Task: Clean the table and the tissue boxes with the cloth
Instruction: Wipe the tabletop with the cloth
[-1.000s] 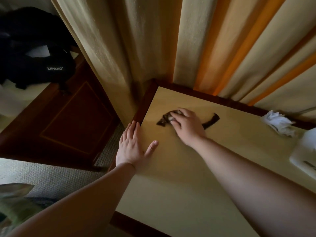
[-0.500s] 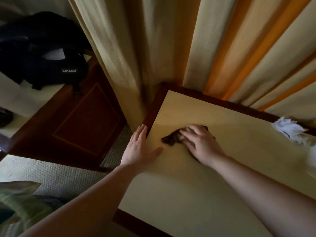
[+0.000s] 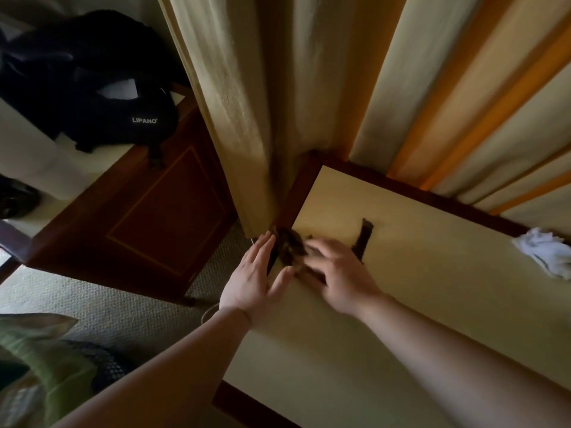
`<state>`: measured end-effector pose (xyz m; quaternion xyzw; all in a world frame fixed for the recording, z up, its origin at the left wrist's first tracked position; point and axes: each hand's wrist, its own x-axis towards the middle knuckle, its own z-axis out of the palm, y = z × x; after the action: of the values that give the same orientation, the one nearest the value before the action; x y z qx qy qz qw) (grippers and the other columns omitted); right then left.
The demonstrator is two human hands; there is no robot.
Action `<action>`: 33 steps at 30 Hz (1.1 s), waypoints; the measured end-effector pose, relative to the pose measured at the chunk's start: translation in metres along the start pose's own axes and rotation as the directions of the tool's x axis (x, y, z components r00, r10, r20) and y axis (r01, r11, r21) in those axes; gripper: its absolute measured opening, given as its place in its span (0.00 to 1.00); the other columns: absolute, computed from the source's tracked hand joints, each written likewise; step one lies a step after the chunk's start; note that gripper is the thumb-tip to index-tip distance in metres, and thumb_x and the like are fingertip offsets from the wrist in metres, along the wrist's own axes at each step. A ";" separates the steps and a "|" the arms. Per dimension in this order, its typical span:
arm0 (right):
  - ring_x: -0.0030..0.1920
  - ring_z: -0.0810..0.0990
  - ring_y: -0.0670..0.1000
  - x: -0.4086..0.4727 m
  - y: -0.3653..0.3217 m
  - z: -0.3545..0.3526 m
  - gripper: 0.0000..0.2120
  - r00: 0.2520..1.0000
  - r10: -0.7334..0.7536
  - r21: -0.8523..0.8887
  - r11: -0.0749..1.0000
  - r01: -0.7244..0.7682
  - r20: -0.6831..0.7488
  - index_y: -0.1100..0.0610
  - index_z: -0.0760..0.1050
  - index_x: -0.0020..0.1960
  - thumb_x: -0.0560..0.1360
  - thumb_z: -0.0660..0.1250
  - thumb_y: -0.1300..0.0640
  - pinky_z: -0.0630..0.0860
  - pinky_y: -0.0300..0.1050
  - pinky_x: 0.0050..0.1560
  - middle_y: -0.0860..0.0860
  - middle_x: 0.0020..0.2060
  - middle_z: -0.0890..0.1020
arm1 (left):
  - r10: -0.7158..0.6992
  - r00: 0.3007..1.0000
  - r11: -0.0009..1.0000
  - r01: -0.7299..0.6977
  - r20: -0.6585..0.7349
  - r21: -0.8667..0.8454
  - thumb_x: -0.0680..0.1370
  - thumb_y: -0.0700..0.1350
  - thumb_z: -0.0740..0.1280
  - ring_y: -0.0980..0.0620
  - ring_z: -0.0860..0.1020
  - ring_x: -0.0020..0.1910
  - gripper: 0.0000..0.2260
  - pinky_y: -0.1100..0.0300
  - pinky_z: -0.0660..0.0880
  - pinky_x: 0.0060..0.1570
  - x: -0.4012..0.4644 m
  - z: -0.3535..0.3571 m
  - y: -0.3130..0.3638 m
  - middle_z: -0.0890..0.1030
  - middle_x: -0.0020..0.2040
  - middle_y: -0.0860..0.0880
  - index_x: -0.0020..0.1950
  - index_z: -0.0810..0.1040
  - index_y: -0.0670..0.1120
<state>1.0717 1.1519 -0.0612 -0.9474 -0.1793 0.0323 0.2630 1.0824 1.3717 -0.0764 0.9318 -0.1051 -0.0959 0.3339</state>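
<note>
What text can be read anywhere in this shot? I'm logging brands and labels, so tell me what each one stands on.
"LIPANO" in white letters, followed by a small mark too tiny to read, on the black backpack lying on the dark wooden cabinet.
No other writing shows: the table, the cloth, the curtain and the crumpled white tissue carry none.

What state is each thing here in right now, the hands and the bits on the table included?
Cloth: bunched at the table's left edge, a dark strip trailing out behind the right hand.
Right hand: on the cloth, blurred mid-wipe.
Left hand: flat, fingers straight, at the table's left edge beside the cloth.
Table: pale top, dark rim.
White tissue: crumpled, lying on the table at right.
Black bag: slumped on the neighbouring furniture.
</note>
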 end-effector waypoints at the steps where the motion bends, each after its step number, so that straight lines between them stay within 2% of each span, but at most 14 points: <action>1: 0.71 0.74 0.54 -0.017 0.004 -0.003 0.16 1.000 -0.003 -0.006 1.000 0.003 -0.005 0.49 0.83 0.66 0.82 0.67 0.46 0.70 0.52 0.74 0.50 0.69 0.78 | 0.002 1.000 1.000 -0.002 -0.005 -0.001 0.77 0.75 0.51 0.59 0.55 0.81 0.41 0.54 0.63 0.77 0.000 0.000 0.000 0.57 0.83 0.57 0.84 0.57 0.54; 4: 0.72 0.74 0.54 -0.050 0.032 -0.016 0.17 0.997 0.042 -0.061 0.997 -0.046 -0.060 0.50 0.82 0.68 0.81 0.68 0.48 0.71 0.55 0.74 0.51 0.70 0.77 | 0.002 1.000 1.000 -0.002 0.008 0.000 0.75 0.78 0.49 0.58 0.55 0.81 0.43 0.53 0.64 0.76 -0.001 -0.002 0.001 0.56 0.83 0.58 0.84 0.55 0.55; 7: 0.69 0.76 0.58 -0.041 0.067 -0.033 0.19 0.972 0.190 -0.103 0.973 -0.204 -0.135 0.53 0.81 0.69 0.79 0.69 0.51 0.75 0.59 0.70 0.54 0.69 0.78 | -0.003 1.000 1.000 0.003 0.026 -0.002 0.74 0.79 0.49 0.58 0.54 0.81 0.44 0.53 0.63 0.76 -0.002 -0.003 0.004 0.54 0.83 0.60 0.84 0.53 0.56; 11: 0.70 0.72 0.60 0.035 0.106 -0.060 0.19 0.876 0.430 -0.124 0.878 -0.462 -0.219 0.51 0.78 0.72 0.83 0.64 0.47 0.71 0.55 0.69 0.55 0.72 0.74 | 0.006 1.000 1.000 -0.005 0.023 -0.022 0.74 0.78 0.53 0.59 0.54 0.81 0.44 0.53 0.63 0.76 -0.001 -0.002 0.002 0.55 0.83 0.61 0.84 0.54 0.56; 14: 0.73 0.69 0.60 0.099 0.117 -0.065 0.21 0.852 0.472 -0.109 0.857 -0.504 -0.227 0.50 0.75 0.75 0.85 0.60 0.44 0.68 0.54 0.72 0.52 0.75 0.71 | 0.009 1.000 0.999 -0.009 0.019 -0.039 0.73 0.79 0.52 0.60 0.54 0.81 0.46 0.54 0.63 0.77 0.001 -0.001 -0.001 0.55 0.83 0.60 0.84 0.54 0.55; 18: 0.74 0.67 0.58 0.143 0.095 -0.049 0.21 0.902 0.402 -0.089 0.904 -0.418 -0.156 0.49 0.75 0.75 0.85 0.60 0.44 0.64 0.51 0.74 0.50 0.76 0.70 | 0.011 0.999 0.998 -0.009 0.032 -0.068 0.70 0.82 0.52 0.58 0.54 0.82 0.50 0.55 0.61 0.77 0.001 -0.001 -0.002 0.56 0.83 0.58 0.85 0.52 0.54; 20: 0.73 0.70 0.58 0.139 0.072 -0.033 0.19 0.946 0.300 -0.058 0.949 -0.309 -0.121 0.51 0.78 0.72 0.85 0.62 0.46 0.65 0.50 0.73 0.52 0.74 0.73 | 0.010 0.999 0.998 -0.008 0.041 -0.069 0.69 0.83 0.51 0.57 0.54 0.82 0.53 0.55 0.61 0.77 0.001 -0.001 -0.004 0.56 0.83 0.56 0.85 0.51 0.52; 22: 0.70 0.73 0.59 0.117 0.046 -0.013 0.17 0.984 0.163 -0.066 0.984 -0.168 -0.074 0.51 0.81 0.68 0.84 0.63 0.47 0.69 0.53 0.72 0.55 0.71 0.77 | 0.015 0.999 0.997 -0.012 0.045 -0.070 0.68 0.84 0.50 0.56 0.54 0.82 0.54 0.54 0.61 0.78 0.001 0.000 -0.004 0.56 0.83 0.54 0.85 0.50 0.51; 25: 0.65 0.76 0.57 0.068 0.008 0.010 0.17 0.999 0.000 -0.023 1.000 -0.001 -0.047 0.51 0.82 0.66 0.83 0.62 0.46 0.73 0.56 0.67 0.53 0.66 0.79 | 0.027 0.999 0.996 -0.025 0.035 -0.081 0.68 0.84 0.49 0.55 0.55 0.82 0.55 0.51 0.61 0.78 0.001 0.001 -0.006 0.58 0.83 0.53 0.85 0.52 0.49; 29: 0.69 0.74 0.58 -0.009 -0.026 0.026 0.18 0.999 -0.039 0.025 0.999 0.039 0.005 0.49 0.79 0.71 0.84 0.64 0.43 0.71 0.56 0.70 0.52 0.69 0.77 | 0.044 0.999 0.997 -0.043 0.021 -0.062 0.69 0.83 0.48 0.52 0.58 0.81 0.52 0.47 0.65 0.76 0.001 -0.001 -0.007 0.61 0.82 0.50 0.84 0.56 0.51; 33: 0.79 0.63 0.54 -0.086 -0.019 0.018 0.19 0.996 -0.018 -0.018 1.000 0.020 0.084 0.43 0.72 0.77 0.87 0.59 0.44 0.65 0.54 0.76 0.48 0.77 0.70 | 0.061 0.998 0.998 -0.061 0.033 -0.013 0.72 0.82 0.47 0.53 0.58 0.81 0.48 0.46 0.66 0.74 0.000 -0.003 -0.003 0.59 0.82 0.54 0.84 0.58 0.53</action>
<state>0.9823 1.1450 -0.0701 -0.9459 -0.1996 0.0678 0.2467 1.0839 1.3756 -0.0765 0.9244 -0.1386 -0.1019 0.3405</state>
